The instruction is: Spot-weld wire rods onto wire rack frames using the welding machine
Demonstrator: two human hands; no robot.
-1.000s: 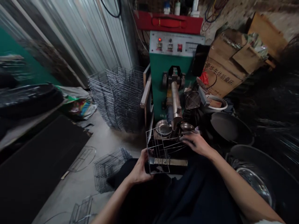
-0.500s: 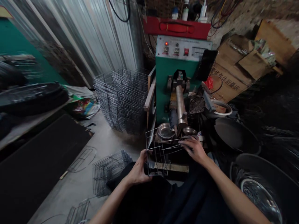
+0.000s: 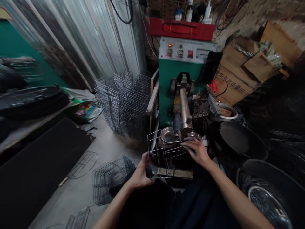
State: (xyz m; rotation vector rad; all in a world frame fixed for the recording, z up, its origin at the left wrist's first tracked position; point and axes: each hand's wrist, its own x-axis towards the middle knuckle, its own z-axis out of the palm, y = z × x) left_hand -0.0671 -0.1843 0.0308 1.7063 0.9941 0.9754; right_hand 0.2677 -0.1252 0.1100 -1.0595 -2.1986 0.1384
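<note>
My left hand (image 3: 142, 171) is closed around the left side of an open rectangular wire frame (image 3: 164, 148), which stands tilted above my lap. My right hand (image 3: 197, 152) pinches the far right end of the frame's wires, close under the tip of a machine's thick metal arm (image 3: 185, 108). Its fingertips partly hide that end of the wires. The arm juts forward from a green machine (image 3: 165, 86) with a lit red lamp on its panel. Under the arm sit two small metal bowls, the left bowl (image 3: 168, 135) showing more fully.
Stacked wire baskets (image 3: 122, 101) stand left of the machine. More bent wire frames (image 3: 109, 178) lie on the floor by my left knee. Large black pans (image 3: 241, 140) and a shiny metal bowl (image 3: 269, 206) are at the right. A cardboard box (image 3: 234, 76) leans behind.
Both hands and the wire frame have shifted only slightly, the frame a little up and left. My grip looks the same, and the view has moved a touch.
</note>
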